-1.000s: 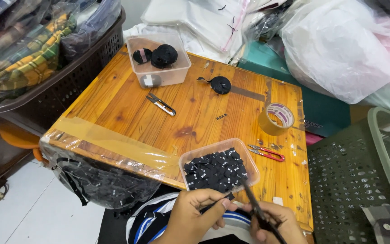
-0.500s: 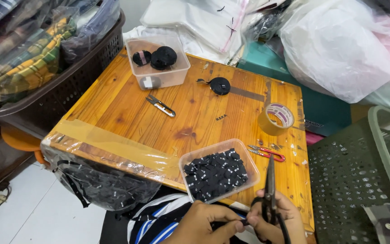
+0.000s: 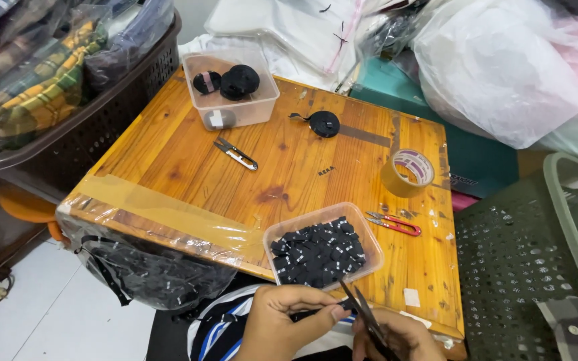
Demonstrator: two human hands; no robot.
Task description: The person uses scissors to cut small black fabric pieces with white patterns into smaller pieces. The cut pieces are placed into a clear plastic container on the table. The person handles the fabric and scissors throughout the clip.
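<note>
Down at the near edge of the wooden worktop (image 3: pixel 168 144), the left hand (image 3: pixel 282 324) pinches a thin black strip (image 3: pixel 312 312) between thumb and fingertips. Just beside it, the right hand (image 3: pixel 396 337) is closed round dark scissors (image 3: pixel 362 314), whose blades angle upward. Directly beyond both hands sits a clear tub of small black pieces (image 3: pixel 321 251); red snips (image 3: pixel 396 224) lie farther right.

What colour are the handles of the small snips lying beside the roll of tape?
Red, on the small snips, clearest in the head view.
</note>
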